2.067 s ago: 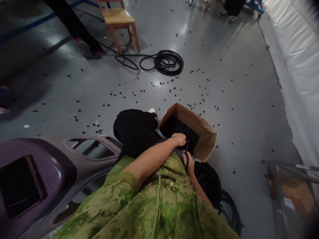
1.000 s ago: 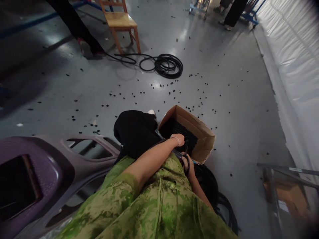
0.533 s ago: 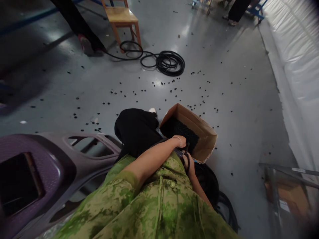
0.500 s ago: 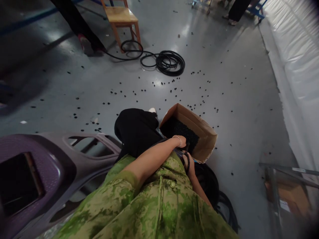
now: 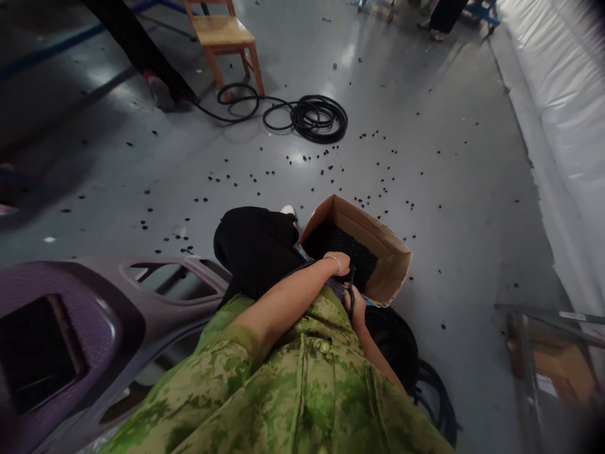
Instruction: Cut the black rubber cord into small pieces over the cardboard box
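Note:
My left hand (image 5: 338, 261) reaches across my lap to the near edge of an open cardboard box (image 5: 394, 249). Its fingers are curled closed, and whatever they hold is hidden. Close beside it, my right hand (image 5: 358, 307) is closed around a thin black tube-like piece (image 5: 352, 293), which runs up toward the left fingers. Inside the box lies a heap of small black pieces (image 5: 352, 246), too small to name. The box sits tilted against my knees.
Small black bits are scattered over the grey floor (image 5: 454, 252). A coil of black hose (image 5: 319, 120) lies ahead by a wooden chair (image 5: 224, 30) and a person's leg (image 5: 151, 57). Left is a purple plastic stool (image 5: 94, 315) bearing a phone (image 5: 38, 353); more black hose (image 5: 439, 397) lies right.
My hands stay together at the box edge. The black piece in my right hand has turned from a wide curve to a straighter, upright line. The view has shifted slightly.

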Motion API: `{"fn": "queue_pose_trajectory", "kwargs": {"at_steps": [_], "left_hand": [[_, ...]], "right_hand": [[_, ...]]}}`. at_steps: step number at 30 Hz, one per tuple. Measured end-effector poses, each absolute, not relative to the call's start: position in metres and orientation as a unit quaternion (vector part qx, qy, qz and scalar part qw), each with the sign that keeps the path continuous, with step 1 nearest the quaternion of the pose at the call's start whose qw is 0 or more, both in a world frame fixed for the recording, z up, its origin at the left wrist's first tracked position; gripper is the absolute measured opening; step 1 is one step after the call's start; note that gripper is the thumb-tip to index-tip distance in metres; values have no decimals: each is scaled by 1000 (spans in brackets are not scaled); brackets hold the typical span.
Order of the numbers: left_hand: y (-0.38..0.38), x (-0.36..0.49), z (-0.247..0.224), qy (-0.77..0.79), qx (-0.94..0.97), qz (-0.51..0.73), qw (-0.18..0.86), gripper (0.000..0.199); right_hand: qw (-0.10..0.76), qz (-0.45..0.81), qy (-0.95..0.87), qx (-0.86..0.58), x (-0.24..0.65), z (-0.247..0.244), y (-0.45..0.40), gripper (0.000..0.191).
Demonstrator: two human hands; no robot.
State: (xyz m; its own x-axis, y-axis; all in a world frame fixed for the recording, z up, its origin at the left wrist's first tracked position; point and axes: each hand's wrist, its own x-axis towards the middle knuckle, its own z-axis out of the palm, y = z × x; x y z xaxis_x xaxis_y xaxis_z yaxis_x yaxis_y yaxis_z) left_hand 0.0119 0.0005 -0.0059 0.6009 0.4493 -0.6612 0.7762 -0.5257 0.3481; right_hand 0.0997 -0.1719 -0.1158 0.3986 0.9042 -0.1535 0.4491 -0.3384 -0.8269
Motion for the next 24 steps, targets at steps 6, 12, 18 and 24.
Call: {"fn": "queue_pose_trajectory", "kwargs": {"at_steps": [6, 12, 18, 24], "left_hand": [[2, 11, -4, 384, 824, -257, 328, 41], [6, 11, -10, 396, 811, -245, 355, 41], [11, 12, -12, 404, 784, -227, 413, 33], [17, 18, -29, 418, 755, -240, 445, 25]], "right_hand": [[365, 314, -440, -758, 102, -119, -171, 48], [367, 334, -430, -755, 102, -112, -170, 50], [400, 388, -395, -730, 99, -93, -176, 51], [396, 411, -398, -718, 102, -89, -185, 50]]}}
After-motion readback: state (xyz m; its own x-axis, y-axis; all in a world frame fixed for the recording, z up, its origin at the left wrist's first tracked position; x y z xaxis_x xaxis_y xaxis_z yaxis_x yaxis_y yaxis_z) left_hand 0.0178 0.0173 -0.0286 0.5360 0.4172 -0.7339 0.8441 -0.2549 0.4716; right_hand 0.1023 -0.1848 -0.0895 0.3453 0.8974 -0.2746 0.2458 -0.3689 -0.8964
